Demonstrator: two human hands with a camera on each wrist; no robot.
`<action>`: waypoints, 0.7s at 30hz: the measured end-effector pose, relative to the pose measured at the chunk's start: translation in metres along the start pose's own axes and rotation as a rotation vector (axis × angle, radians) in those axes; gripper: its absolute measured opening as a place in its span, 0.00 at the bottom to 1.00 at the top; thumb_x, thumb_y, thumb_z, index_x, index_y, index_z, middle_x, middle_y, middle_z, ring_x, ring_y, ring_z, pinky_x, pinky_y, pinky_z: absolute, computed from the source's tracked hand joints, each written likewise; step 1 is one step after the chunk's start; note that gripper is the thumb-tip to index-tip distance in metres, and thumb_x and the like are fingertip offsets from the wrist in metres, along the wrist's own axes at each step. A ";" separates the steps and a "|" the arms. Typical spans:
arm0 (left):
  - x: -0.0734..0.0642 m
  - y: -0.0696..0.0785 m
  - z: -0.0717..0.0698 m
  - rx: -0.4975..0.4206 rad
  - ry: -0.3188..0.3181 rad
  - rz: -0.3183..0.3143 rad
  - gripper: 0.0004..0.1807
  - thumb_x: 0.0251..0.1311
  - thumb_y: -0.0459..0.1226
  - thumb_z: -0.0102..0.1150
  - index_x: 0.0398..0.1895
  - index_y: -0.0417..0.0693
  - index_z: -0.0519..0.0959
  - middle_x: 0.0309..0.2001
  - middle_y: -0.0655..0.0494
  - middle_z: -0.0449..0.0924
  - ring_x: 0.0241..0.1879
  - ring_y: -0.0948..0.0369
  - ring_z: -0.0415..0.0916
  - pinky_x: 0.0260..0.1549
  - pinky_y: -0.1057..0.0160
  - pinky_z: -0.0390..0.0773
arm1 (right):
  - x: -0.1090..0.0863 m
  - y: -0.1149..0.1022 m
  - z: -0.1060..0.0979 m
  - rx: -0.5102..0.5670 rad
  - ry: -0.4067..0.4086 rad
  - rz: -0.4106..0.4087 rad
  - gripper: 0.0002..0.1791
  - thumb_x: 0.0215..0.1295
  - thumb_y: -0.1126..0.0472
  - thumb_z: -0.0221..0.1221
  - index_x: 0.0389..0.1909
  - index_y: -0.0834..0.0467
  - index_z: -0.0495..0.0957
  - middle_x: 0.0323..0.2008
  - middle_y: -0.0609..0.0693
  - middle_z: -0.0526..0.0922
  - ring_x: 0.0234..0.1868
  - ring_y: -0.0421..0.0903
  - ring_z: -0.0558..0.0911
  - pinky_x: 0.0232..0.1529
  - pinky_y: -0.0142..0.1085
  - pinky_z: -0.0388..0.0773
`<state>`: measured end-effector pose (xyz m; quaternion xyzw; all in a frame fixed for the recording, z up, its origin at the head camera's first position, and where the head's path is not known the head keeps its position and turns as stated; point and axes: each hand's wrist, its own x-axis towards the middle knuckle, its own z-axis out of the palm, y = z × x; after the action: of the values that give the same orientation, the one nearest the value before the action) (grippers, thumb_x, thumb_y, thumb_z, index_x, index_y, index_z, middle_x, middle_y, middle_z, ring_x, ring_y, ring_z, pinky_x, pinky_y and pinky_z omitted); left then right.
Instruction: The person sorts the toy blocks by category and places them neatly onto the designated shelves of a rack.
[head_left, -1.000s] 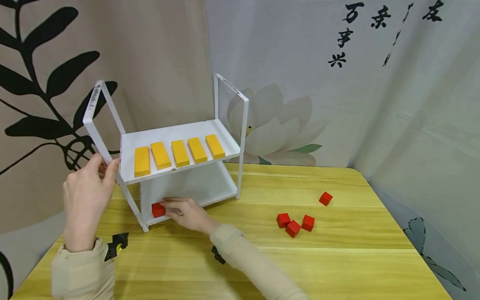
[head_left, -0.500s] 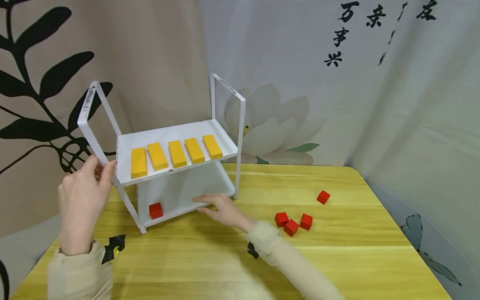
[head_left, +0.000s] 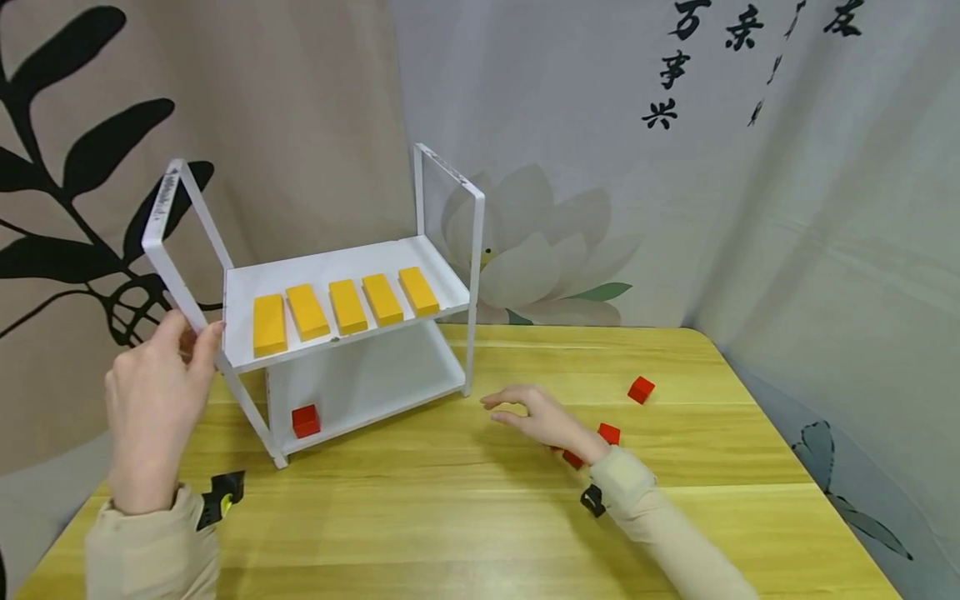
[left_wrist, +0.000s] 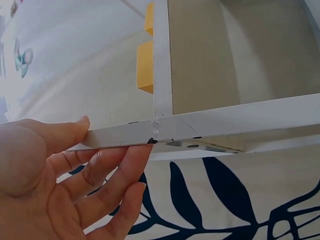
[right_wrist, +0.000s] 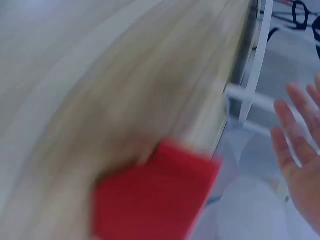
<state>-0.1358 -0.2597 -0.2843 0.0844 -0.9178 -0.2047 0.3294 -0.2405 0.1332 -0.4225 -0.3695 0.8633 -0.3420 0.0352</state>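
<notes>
Likely between placements: left hand (head_left: 156,396) pinches the rack (head_left: 375,379); right hand (head_left: 543,419), loosely spread, seemingly empty, should next take another red cube (head_left: 641,390).

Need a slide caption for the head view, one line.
Left hand grips a white rack bearing five yellow blocks and one red cube; right hand empty.

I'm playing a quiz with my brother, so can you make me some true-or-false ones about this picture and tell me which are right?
1. Five yellow blocks lie on the upper shelf. True.
2. The right hand grips a yellow block. False: it holds nothing.
3. The left hand holds the white rack. True.
4. The lower shelf holds three cubes. False: it holds one red cube.
5. The yellow blocks are stacked in a tower. False: they lie side by side.
6. More red cubes are on the table. True.
</notes>
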 end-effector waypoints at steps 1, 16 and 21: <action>0.000 0.000 0.000 0.000 0.000 0.002 0.19 0.70 0.44 0.47 0.37 0.32 0.72 0.27 0.32 0.77 0.17 0.47 0.67 0.17 0.62 0.57 | -0.006 0.005 -0.004 -0.009 -0.002 0.011 0.17 0.67 0.55 0.56 0.53 0.58 0.79 0.51 0.50 0.83 0.56 0.49 0.80 0.58 0.46 0.74; -0.001 0.000 -0.001 0.005 0.000 0.012 0.19 0.70 0.44 0.46 0.35 0.33 0.71 0.24 0.33 0.76 0.16 0.50 0.64 0.16 0.62 0.57 | -0.066 0.061 -0.039 -0.031 -0.047 0.047 0.14 0.64 0.56 0.60 0.47 0.56 0.82 0.48 0.50 0.85 0.51 0.49 0.81 0.55 0.44 0.76; -0.001 0.000 -0.001 0.008 -0.007 0.005 0.19 0.70 0.44 0.46 0.35 0.33 0.71 0.25 0.33 0.76 0.15 0.50 0.64 0.15 0.63 0.57 | -0.072 0.068 -0.043 -0.027 -0.070 0.085 0.13 0.62 0.57 0.61 0.47 0.54 0.83 0.52 0.51 0.83 0.55 0.52 0.80 0.58 0.47 0.74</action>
<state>-0.1348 -0.2598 -0.2841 0.0829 -0.9200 -0.2006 0.3264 -0.2433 0.2385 -0.4455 -0.3448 0.8809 -0.3154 0.0750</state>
